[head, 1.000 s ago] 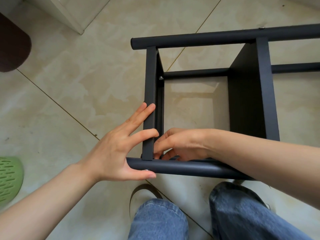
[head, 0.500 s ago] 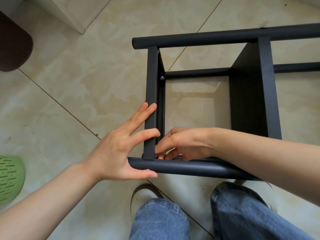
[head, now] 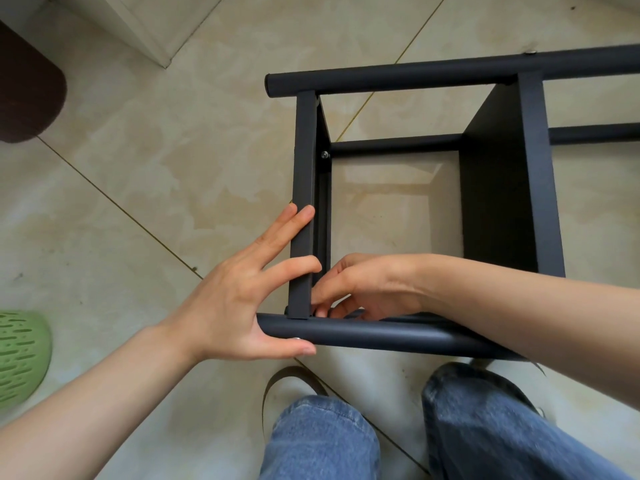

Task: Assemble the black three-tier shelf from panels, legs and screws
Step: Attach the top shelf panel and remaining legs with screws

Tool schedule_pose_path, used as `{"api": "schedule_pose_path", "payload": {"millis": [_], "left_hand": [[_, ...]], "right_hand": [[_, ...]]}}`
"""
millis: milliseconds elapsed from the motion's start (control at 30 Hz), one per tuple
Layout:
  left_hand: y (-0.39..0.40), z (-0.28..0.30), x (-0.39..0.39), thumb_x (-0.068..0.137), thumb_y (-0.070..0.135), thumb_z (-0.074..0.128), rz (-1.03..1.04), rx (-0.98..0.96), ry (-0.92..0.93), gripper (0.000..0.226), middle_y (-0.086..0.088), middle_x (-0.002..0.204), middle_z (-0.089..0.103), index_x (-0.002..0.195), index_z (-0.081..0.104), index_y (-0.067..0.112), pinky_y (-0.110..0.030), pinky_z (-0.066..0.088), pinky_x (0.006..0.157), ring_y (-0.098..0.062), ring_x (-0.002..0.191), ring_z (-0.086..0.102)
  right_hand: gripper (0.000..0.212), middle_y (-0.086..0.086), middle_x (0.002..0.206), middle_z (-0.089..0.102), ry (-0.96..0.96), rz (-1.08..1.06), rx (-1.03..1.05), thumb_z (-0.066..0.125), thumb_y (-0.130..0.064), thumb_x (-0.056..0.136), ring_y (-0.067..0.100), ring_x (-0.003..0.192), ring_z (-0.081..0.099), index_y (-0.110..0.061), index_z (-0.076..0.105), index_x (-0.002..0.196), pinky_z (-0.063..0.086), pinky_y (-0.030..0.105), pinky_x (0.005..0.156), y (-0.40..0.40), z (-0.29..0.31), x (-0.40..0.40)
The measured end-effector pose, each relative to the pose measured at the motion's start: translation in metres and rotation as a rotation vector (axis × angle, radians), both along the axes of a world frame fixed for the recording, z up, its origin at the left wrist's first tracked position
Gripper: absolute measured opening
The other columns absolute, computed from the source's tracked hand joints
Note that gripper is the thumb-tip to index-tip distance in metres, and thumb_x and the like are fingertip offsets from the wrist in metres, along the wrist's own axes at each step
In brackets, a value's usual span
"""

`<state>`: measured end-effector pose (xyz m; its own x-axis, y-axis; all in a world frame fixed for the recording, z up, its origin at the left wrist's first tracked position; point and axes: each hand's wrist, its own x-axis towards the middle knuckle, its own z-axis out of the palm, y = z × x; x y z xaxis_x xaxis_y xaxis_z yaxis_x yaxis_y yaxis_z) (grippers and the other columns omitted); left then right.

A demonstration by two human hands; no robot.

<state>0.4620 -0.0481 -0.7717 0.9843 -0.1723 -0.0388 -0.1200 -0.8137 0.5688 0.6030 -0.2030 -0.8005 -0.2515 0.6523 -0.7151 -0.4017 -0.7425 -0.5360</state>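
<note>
The black shelf frame lies on its side on the tiled floor. Its end panel runs between the far leg tube and the near leg tube. A second panel stands further right. My left hand presses straight fingers against the end panel, and its thumb lies along the near leg beside a silver screw head. My right hand reaches inside the frame. Its curled fingertips pinch a small, mostly hidden fastener at the corner where the end panel meets the near leg. A fitted screw shows at the far inner corner.
A green slotted basket sits at the left edge. At the top left are a dark brown object and a white cabinet corner. My jeans-clad knees and a slipper are just below the near leg.
My right fingertips have shifted slightly at the inner corner. My left hand keeps the same hold on the end panel and the near leg.
</note>
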Motion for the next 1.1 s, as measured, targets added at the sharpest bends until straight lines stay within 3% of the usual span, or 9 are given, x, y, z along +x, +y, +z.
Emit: {"api": "schedule_pose_path", "payload": {"millis": [133,300,433,600,700,867,967,1100], "left_hand": [[0.0001,0.0002,0.0001,0.075,0.068,0.071,-0.001,0.0,-0.003,0.072,-0.007,0.168,0.014,0.128,0.052,0.024,-0.032,0.036,0.112,-0.026,0.155,0.014],[0.0001,-0.0003,0.0002,0.075,0.068,0.071,0.004,-0.007,0.002,0.072,-0.007,0.168,0.014,0.128,0.053,0.023,-0.029,0.034,0.113,-0.026,0.155,0.013],[0.0001,-0.0009,0.0004,0.075,0.067,0.072,0.009,-0.011,0.009,0.072,-0.008,0.168,0.014,0.128,0.054,0.022,-0.021,0.03,0.115,-0.026,0.155,0.013],[0.0007,-0.0002,-0.0003,0.075,0.068,0.072,0.01,-0.006,0.013,0.071,-0.006,0.168,0.013,0.128,0.053,0.024,-0.018,0.029,0.115,-0.025,0.155,0.013],[0.0003,0.0001,-0.0004,0.075,0.067,0.072,0.01,-0.011,0.014,0.071,-0.006,0.168,0.014,0.128,0.054,0.023,-0.017,0.029,0.114,-0.025,0.155,0.013],[-0.0002,0.0002,-0.0001,0.074,0.066,0.073,0.012,-0.016,0.012,0.072,-0.008,0.168,0.015,0.127,0.056,0.021,-0.018,0.029,0.115,-0.025,0.155,0.014],[-0.0002,0.0007,0.0,0.074,0.066,0.073,0.011,-0.012,0.016,0.072,-0.008,0.168,0.014,0.128,0.055,0.021,-0.017,0.028,0.115,-0.025,0.155,0.013],[-0.0003,0.0006,-0.0001,0.074,0.065,0.074,0.012,-0.019,0.015,0.072,-0.008,0.168,0.014,0.127,0.057,0.019,-0.019,0.03,0.115,-0.025,0.155,0.013]], "right_hand": [[0.012,0.0,0.073,0.065,-0.025,0.014,-0.005,0.067,-0.019,0.09,0.014,0.071,0.059,-0.014,0.07,0.08,0.046,0.03,0.073,-0.0027,-0.0009,0.0022],[0.011,0.002,0.079,0.065,-0.03,-0.006,0.003,0.064,-0.017,0.092,0.016,0.073,0.059,-0.014,0.07,0.083,0.046,0.029,0.07,0.0003,0.0005,-0.0015],[0.022,-0.001,0.074,0.067,-0.031,-0.005,0.012,0.061,-0.017,0.093,0.015,0.07,0.062,-0.018,0.071,0.074,0.048,0.03,0.069,0.002,0.0019,-0.0041],[0.011,0.001,0.076,0.066,-0.017,0.022,0.014,0.062,-0.017,0.092,0.014,0.071,0.06,-0.012,0.068,0.084,0.047,0.027,0.067,-0.0012,0.0022,0.002],[0.015,0.0,0.074,0.065,-0.031,0.024,0.013,0.062,-0.017,0.093,0.013,0.068,0.059,-0.013,0.068,0.08,0.045,0.026,0.064,-0.0012,0.0018,0.0015],[0.013,0.008,0.088,0.066,-0.051,0.011,0.008,0.061,-0.019,0.093,0.02,0.08,0.061,-0.011,0.07,0.088,0.046,0.035,0.082,-0.0006,0.0001,-0.0032],[0.016,0.005,0.086,0.067,-0.026,-0.011,0.014,0.061,-0.017,0.093,0.02,0.081,0.062,-0.015,0.07,0.079,0.047,0.034,0.08,-0.0009,0.0002,-0.003],[0.008,0.007,0.089,0.066,0.014,-0.016,0.011,0.06,-0.013,0.092,0.023,0.09,0.061,-0.011,0.067,0.089,0.047,0.036,0.083,-0.0018,-0.0004,-0.0015]]}}
